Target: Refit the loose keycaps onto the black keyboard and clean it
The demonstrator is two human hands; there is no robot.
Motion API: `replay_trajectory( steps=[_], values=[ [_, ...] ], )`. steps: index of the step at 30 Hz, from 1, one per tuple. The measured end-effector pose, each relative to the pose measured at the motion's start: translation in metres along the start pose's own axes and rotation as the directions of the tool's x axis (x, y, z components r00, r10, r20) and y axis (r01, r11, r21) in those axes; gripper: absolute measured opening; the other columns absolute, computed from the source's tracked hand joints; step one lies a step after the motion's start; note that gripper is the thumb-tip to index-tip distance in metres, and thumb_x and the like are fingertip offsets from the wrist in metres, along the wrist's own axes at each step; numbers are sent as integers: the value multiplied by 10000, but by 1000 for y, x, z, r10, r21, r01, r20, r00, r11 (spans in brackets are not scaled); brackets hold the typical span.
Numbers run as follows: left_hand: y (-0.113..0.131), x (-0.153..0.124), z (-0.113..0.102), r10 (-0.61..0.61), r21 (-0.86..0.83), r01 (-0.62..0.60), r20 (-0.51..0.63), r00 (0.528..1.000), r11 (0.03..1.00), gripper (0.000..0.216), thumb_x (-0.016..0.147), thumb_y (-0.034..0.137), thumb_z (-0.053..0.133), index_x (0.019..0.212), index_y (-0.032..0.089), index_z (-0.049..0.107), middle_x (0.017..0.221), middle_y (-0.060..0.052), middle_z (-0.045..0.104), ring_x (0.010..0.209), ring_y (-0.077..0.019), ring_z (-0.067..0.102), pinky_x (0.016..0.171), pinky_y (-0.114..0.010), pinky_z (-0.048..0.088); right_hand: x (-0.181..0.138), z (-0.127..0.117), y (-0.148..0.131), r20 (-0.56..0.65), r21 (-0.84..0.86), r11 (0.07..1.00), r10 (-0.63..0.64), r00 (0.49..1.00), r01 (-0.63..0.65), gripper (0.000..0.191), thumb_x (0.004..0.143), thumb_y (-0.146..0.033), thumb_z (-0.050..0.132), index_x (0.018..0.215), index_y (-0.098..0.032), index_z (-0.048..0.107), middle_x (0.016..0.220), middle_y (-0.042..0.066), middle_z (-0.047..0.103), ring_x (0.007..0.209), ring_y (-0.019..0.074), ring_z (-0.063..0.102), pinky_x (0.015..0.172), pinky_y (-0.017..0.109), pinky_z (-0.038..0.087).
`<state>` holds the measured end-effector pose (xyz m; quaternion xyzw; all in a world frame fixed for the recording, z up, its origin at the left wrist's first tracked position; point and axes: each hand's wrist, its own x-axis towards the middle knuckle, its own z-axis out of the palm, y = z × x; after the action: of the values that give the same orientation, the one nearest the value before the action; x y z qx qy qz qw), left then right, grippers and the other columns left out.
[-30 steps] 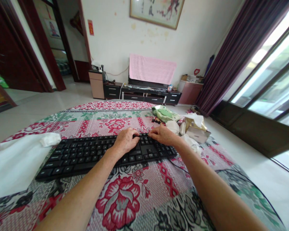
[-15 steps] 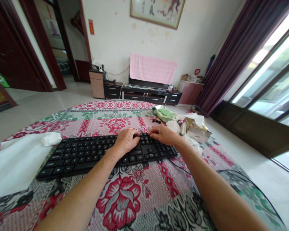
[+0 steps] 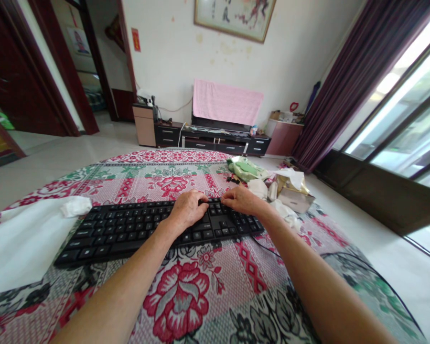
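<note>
A black keyboard (image 3: 129, 229) lies across a round table with a floral cloth (image 3: 186, 296). My left hand (image 3: 187, 210) rests on the keys right of the keyboard's middle, its fingers curled and drawn together toward the top row. My right hand (image 3: 241, 200) lies over the keyboard's right part, fingers bent and pointing left, their tips almost meeting those of the left hand. Whatever the fingertips pinch is too small to make out.
A white sheet (image 3: 17, 248) with a crumpled tissue (image 3: 75, 206) lies left of the keyboard. Behind my right hand sit a green packet (image 3: 245, 168), crumpled tissues and an open box (image 3: 295, 196). The keyboard's cable (image 3: 347, 255) trails off to the right.
Almost nothing differs. Both hands stay at the same spot on the keyboard, with only slight finger shifts.
</note>
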<state>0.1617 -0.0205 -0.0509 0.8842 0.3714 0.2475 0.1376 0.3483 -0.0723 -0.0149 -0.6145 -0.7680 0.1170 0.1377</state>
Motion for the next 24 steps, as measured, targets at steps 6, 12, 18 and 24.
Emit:
replay_trajectory(
  steps=[6,12,18,24],
  values=[
    [0,0,0,10,11,-10,-5,1000,1000,195,748,251,552,881,196,683,917,-48,664,875,-195,599,817,-317,459,1,3,7,-23,94,992,87,996,-85,219,735,-235,498,700,-135,689,598,17,613,572,115,505,540,226,353],
    [-1,0,1,22,28,-22,-10,1000,999,182,749,257,556,873,217,682,904,-28,667,868,-177,600,812,-297,464,1,5,10,-55,114,990,88,995,-81,188,731,-245,515,680,-142,663,604,13,609,574,111,507,543,224,356],
    [-1,0,0,20,32,-20,-1,1000,999,191,752,252,553,886,204,681,920,-40,666,884,-185,597,825,-313,459,-2,6,9,-96,-3,999,-43,994,43,180,743,-195,492,710,-147,662,622,17,614,590,111,512,569,226,341],
    [-1,0,1,21,19,-20,-11,1000,1000,190,752,245,555,887,195,680,919,-46,665,877,-188,600,821,-313,459,-4,3,8,-23,-166,975,-152,988,146,208,738,-155,471,708,-174,676,669,26,630,632,127,514,584,239,312]
  ],
)
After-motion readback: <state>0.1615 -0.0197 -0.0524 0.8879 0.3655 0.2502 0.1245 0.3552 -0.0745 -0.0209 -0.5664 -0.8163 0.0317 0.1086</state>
